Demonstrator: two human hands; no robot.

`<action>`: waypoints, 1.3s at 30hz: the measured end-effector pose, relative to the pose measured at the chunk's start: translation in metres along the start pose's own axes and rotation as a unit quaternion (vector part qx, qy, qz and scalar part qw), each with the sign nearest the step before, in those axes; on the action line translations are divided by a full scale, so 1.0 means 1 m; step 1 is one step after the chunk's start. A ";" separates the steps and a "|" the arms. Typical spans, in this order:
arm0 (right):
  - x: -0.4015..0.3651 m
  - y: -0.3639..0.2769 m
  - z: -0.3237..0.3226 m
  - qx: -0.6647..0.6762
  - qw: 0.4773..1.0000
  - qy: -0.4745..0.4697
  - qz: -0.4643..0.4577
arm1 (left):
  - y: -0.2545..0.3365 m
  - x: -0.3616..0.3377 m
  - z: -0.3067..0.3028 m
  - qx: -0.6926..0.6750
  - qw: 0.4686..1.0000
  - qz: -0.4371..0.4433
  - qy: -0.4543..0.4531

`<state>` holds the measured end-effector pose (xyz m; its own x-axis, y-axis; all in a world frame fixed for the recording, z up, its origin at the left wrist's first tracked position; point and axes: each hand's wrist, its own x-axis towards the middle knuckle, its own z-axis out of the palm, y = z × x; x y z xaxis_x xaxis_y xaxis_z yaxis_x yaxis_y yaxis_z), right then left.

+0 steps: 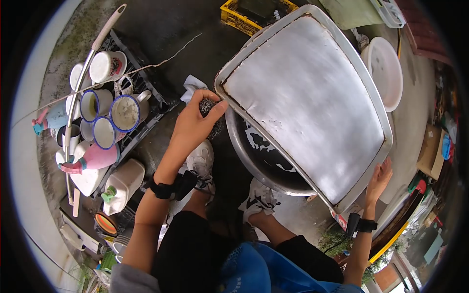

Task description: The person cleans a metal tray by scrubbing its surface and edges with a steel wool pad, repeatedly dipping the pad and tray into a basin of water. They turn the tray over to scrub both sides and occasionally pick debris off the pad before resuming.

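Note:
A large rectangular metal tray point(308, 102) with a raised rim and brown stains along its seams lies tilted over a round metal basin point(239, 146). Dark liquid with white foam patches shows in the basin. Left of the tray's edge, my left hand point(195, 119) is closed around a grey steel wool scrubber point(207, 108). The scrubber is apart from the tray's flat surface. My right hand point(378, 181) is at the tray's lower right rim, its fingers bent against the edge; part of its grip is hidden.
To the left, a dark crate point(159, 97) holds several enamel mugs point(124, 113), a pink spray bottle point(100, 157) and a white jug point(124, 185). A long-handled pole point(80, 78) leans across them. A yellow crate point(239, 19) stands behind; a white plastic tub point(386, 73) sits right.

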<state>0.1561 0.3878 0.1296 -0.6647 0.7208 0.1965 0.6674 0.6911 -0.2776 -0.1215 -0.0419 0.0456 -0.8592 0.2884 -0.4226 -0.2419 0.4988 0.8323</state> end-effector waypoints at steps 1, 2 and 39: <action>0.008 -0.041 -0.003 0.043 0.999 -0.025 -0.019 | 0.010 -0.002 -0.001 -0.042 0.999 0.027 -0.006; 0.012 -0.084 -0.002 0.108 0.991 -0.075 -0.031 | 0.022 -0.003 0.001 -0.039 0.999 0.027 -0.007; -0.041 -0.279 0.132 0.684 0.610 -0.234 0.325 | 0.033 0.017 0.046 -0.309 0.932 0.111 -0.150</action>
<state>-0.0474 0.1588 0.0744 -0.6453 0.5038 -0.5743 0.1483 -0.6548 -0.7411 -0.1232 0.0166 0.0494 -0.7774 0.5897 -0.2188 -0.3659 -0.1411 0.9199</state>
